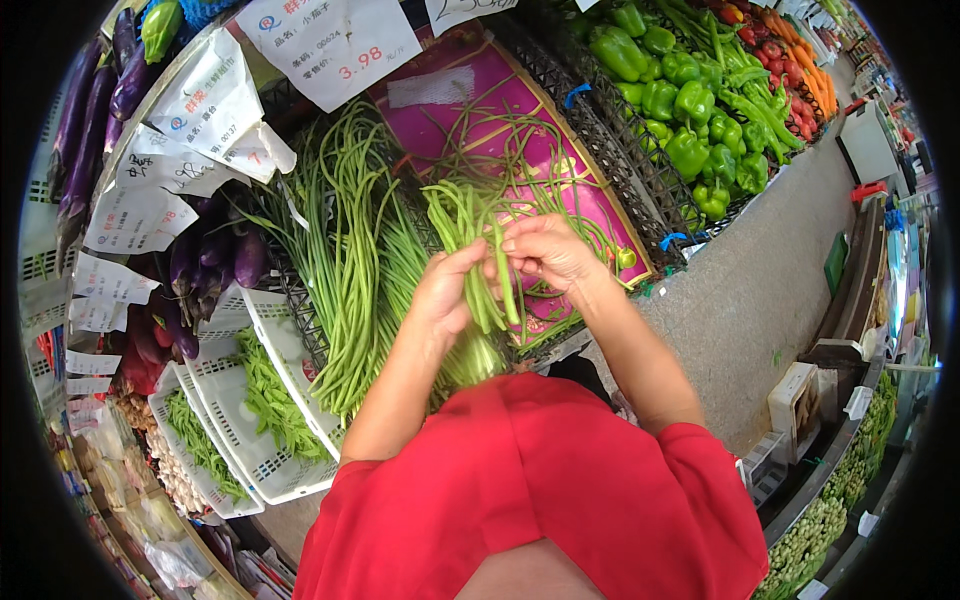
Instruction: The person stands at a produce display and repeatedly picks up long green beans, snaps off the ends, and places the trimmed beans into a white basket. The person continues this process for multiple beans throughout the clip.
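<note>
A bundle of long green beans [456, 217] is gripped in my left hand [444, 294], its strands hanging on both sides of the fingers. My right hand [553, 251] pinches a bean strand [507, 289] at the right side of the bundle, thumb and fingertips together. Both hands are over a purple printed sheet [600, 206] with loose, thin beans [536, 139] strewn across it. Left of my left hand lies a large hank of long beans [352, 225]. Thin green stalks [405, 262] lie between that hank and my hand.
Green bell peppers [694, 101] fill a black crate [637, 154] at the upper right. White plastic baskets [281, 480] of leafy greens [274, 405] stand at the lower left, below eggplants [217, 251]. Paper signs [330, 45] with writing hang above. A concrete floor [720, 300] runs along the right.
</note>
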The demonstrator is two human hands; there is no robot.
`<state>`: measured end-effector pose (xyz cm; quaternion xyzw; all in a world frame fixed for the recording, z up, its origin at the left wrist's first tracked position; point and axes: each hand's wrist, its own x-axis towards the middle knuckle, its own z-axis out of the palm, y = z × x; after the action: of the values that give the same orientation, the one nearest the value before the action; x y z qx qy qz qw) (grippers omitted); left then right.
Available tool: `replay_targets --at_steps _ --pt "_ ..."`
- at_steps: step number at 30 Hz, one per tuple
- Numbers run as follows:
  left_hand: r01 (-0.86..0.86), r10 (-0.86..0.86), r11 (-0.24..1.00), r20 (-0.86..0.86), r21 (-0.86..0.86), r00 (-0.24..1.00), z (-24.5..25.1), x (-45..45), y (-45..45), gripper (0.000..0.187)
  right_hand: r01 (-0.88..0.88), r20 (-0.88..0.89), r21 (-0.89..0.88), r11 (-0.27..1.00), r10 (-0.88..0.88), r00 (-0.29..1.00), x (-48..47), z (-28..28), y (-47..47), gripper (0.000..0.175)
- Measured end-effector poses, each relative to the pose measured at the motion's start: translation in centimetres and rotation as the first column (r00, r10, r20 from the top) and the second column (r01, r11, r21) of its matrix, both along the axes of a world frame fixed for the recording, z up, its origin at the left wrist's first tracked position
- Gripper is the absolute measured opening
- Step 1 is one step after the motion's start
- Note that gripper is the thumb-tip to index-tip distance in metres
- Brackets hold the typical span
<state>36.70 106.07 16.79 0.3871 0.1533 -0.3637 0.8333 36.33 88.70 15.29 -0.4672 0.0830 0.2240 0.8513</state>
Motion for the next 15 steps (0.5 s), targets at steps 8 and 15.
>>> replay_targets --at_steps 8,15 --pt "0.107 -0.107 0.993 -0.016 0.042 0.994 0.0 -0.3 0.8 0.023 -0.019 0.046 -0.171 0.985 0.027 0.999 -1.1 0.9 2.2 0.007" --pt "0.163 -0.163 0.987 -0.004 -0.01 0.987 1.9 -3.2 1.5 0.015 -0.115 -0.187 0.364 0.924 0.193 0.963 -3.7 -1.1 4.0 0.039"
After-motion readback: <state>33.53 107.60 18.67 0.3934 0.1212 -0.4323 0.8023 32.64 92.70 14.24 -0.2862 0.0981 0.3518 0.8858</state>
